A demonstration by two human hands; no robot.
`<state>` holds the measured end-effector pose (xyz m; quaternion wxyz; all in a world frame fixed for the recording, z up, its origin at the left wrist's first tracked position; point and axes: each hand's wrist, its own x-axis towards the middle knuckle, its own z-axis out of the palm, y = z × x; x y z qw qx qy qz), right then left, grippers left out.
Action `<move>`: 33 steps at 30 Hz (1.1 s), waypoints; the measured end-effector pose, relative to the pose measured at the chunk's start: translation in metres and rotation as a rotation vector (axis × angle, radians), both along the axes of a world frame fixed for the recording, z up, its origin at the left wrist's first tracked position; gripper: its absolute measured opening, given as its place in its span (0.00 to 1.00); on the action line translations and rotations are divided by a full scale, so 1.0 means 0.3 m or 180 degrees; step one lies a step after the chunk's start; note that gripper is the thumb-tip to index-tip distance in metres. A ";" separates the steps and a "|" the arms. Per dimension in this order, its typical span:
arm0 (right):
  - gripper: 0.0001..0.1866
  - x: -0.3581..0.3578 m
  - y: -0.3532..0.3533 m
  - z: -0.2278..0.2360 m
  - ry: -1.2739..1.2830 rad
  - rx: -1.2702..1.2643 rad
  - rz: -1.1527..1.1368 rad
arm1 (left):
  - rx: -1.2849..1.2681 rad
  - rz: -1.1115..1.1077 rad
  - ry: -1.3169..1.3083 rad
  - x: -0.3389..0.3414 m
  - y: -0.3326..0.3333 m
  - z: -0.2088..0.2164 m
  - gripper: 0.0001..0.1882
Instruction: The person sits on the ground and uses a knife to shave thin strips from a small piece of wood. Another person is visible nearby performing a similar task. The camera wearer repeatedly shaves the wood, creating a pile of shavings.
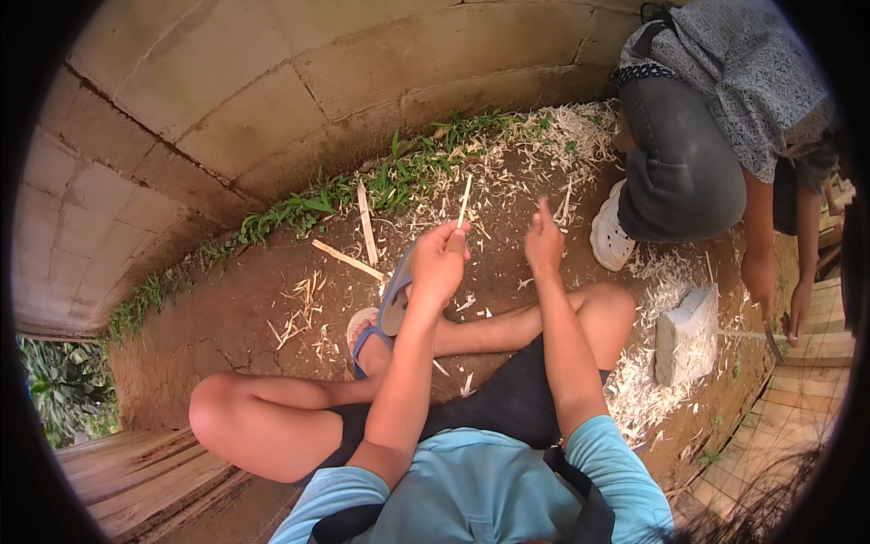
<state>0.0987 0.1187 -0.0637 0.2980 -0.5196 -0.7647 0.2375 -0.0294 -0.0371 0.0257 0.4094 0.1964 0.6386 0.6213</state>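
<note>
My left hand (439, 261) is raised in front of me and pinches a thin pale bamboo stick (464, 201) that points up and away. My right hand (544, 243) is just to the right of it, fingers together, and I cannot make out anything in it. Both hands hover over my crossed bare legs and a blue flip-flop (395, 295) on my foot. Pale shavings (507, 172) litter the brown dirt beyond my hands.
A second person (716, 118) squats at the right, one hand low by a grey stone block (686, 335) and a thin stick. A block wall (272, 91) with grass at its foot runs behind. Longer bamboo strips (365, 227) lie on the dirt. Wooden planks (136, 471) sit lower left.
</note>
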 end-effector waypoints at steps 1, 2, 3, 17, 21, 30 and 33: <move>0.22 0.004 0.029 0.023 0.0211 -0.0361 -0.0356 | 0.0055 0.0089 -0.0034 0.003 0.005 0.021 0.12; 0.22 0.001 0.035 0.036 0.0385 0.0025 0.0008 | 0.0111 0.0179 -0.0069 0.006 0.010 0.039 0.12; 0.22 0.002 0.024 0.043 0.0546 0.0372 0.0365 | 0.0168 0.0269 -0.0104 0.002 0.013 0.049 0.12; 0.21 -0.009 -0.190 0.142 -0.0009 0.0182 0.1539 | 0.0133 0.0219 -0.0637 -0.027 0.031 -0.033 0.13; 0.20 -0.023 -0.191 0.135 0.0127 0.0566 0.1673 | -0.0002 0.0358 -0.0777 -0.052 0.016 -0.061 0.10; 0.21 0.029 -0.175 0.134 -0.0570 -0.0269 0.1147 | -0.0597 -0.0174 -0.0644 -0.034 0.026 -0.098 0.10; 0.20 0.007 -0.131 0.092 -0.0475 -0.0934 0.0326 | -0.0561 -0.0250 -0.0418 -0.019 0.011 -0.036 0.09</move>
